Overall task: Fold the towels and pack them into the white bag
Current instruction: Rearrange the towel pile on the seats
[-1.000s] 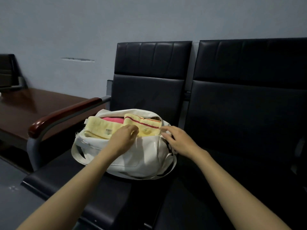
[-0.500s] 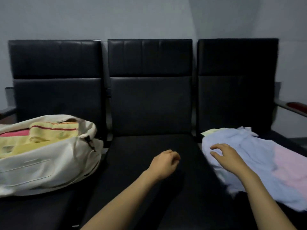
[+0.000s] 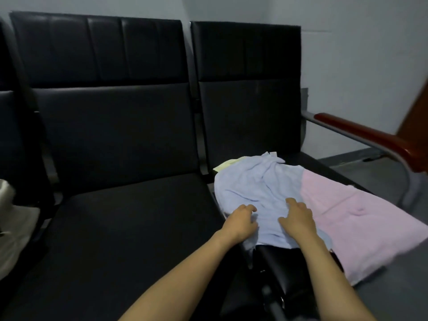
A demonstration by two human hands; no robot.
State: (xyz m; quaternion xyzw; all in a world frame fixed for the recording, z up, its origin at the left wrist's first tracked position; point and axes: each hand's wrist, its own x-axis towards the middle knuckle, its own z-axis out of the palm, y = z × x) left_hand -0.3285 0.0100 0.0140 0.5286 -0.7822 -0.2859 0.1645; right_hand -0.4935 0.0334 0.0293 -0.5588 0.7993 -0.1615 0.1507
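Note:
A crumpled light blue towel (image 3: 257,186) lies on the right-hand black seat, on top of a spread pink towel (image 3: 342,218). A pale yellow towel corner (image 3: 225,165) peeks out behind the blue one. My left hand (image 3: 242,222) rests on the blue towel's near left edge with fingers curled into the cloth. My right hand (image 3: 297,216) lies on the same towel a little to the right, fingers bent down onto it. Only an edge of the white bag (image 3: 14,225) shows at the far left.
Black padded seats (image 3: 129,218) run in a row against a grey wall. A metal armrest with a red-brown wooden top (image 3: 370,135) bounds the right seat. Grey floor shows beyond it.
The view has swung right from the white bag to the towel pile. Both hands have moved from the bag across the middle seat onto the blue towel.

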